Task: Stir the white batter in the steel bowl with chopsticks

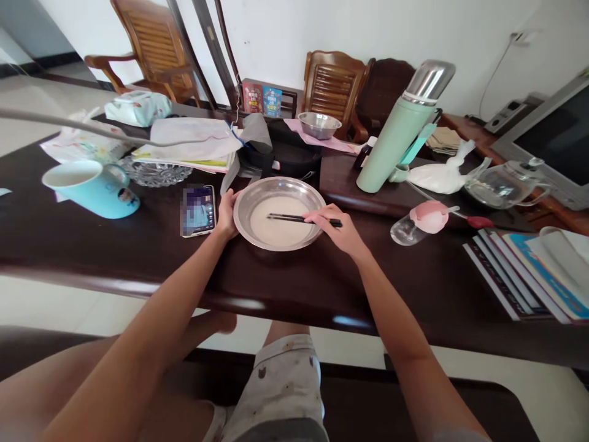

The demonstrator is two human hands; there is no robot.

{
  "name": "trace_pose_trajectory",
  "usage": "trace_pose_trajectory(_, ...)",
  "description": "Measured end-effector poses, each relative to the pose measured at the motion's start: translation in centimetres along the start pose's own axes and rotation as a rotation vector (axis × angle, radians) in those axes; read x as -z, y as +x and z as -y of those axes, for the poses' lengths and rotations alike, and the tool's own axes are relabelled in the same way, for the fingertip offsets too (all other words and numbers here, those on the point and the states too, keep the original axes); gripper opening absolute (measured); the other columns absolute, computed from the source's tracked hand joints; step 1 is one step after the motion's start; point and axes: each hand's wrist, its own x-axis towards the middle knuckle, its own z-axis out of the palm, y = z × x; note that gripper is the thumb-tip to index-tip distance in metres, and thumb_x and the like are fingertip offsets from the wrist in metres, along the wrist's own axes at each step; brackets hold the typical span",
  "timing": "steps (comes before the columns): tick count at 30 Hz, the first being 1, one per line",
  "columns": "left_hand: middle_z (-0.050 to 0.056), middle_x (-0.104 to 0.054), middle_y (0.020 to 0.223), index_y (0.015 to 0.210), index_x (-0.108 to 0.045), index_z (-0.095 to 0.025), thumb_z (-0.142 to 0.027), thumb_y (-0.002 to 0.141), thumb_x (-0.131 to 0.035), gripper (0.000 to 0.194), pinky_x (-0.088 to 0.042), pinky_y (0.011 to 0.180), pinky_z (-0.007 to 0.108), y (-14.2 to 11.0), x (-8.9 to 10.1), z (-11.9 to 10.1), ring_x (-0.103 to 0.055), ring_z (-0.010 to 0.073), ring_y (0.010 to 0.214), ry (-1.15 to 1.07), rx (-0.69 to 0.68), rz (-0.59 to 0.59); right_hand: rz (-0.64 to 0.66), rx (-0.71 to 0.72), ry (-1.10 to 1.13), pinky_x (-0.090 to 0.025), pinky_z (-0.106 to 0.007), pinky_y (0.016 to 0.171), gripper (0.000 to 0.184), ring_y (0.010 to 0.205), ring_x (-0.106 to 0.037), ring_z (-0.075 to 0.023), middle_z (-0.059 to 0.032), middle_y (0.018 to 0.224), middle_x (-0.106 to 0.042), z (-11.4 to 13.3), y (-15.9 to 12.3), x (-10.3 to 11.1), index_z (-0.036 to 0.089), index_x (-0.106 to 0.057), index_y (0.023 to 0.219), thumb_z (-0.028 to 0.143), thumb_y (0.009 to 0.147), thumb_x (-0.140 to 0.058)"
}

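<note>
A shiny metal bowl (243,224) stands on the dark table in front of me. Whitish, milky-looking stuff (278,230) covers its bottom; whether it is liquid or batter I cannot make out. My left hand (227,213) grips the bowl's left rim, fingers partly hidden behind it. Over the right rim, my right hand (334,226) is closed around a pair of black chopsticks (289,217). Their tips point left, above or touching the whitish stuff. Just left of my left hand lies a smartphone (199,212) with its screen lit.
Left are a light-blue mug (94,193) and a glass dish (156,174). Right stand a tall green thermos (396,135), a pink-lidded bottle (421,222), a glass teapot (504,183) and stacked books (529,276). Behind sits a smaller metal bowl (319,125). A grey cable (115,132) crosses the upper left.
</note>
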Motion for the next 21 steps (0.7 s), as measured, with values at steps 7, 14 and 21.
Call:
trace_pose_trajectory(7, 0.01, -0.079, 0.075, 0.102, -0.077, -0.012, -0.035, 0.104, -0.038, 0.045, -0.064, 0.09, 0.043, -0.7, -0.5, -0.3, -0.078, 0.035, 0.1, 0.008, 0.023, -0.05, -0.287, -0.016, 0.001, -0.057, -0.045, 0.092, 0.051, 0.089, -0.073, -0.0247, -0.0051, 0.082, -0.081, -0.6, 0.1, 1.7, 0.028, -0.08, 0.086, 0.066, 0.102, -0.049)
trace_pose_trajectory(14, 0.007, -0.082, 0.078, 0.083, -0.079, -0.024, -0.039, 0.099, -0.05, 0.036, -0.06, 0.101, 0.051, -1.0, 1.3, 0.3, -0.075, 0.041, 0.113, 0.033, 0.06, -0.034, -0.144, -0.061, 0.078, -0.058, -0.041, 0.09, 0.049, 0.092, -0.073, -0.0243, -0.0066, 0.089, -0.08, -1.3, -1.2, 1.0, 0.028, -0.083, 0.081, 0.064, 0.1, -0.055)
trace_pose_trajectory(21, 0.008, -0.082, 0.079, 0.074, -0.078, -0.028, -0.048, 0.085, -0.071, 0.024, -0.062, 0.094, 0.051, -0.3, 4.0, 1.4, -0.074, 0.0431, 0.113, 0.106, 0.002, 0.129, -0.361, -0.04, 0.018, -0.058, -0.046, 0.088, 0.046, 0.088, -0.071, -0.0262, -0.0072, 0.085, -0.081, -1.6, -1.3, 0.2, 0.028, -0.084, 0.084, 0.061, 0.1, -0.057)
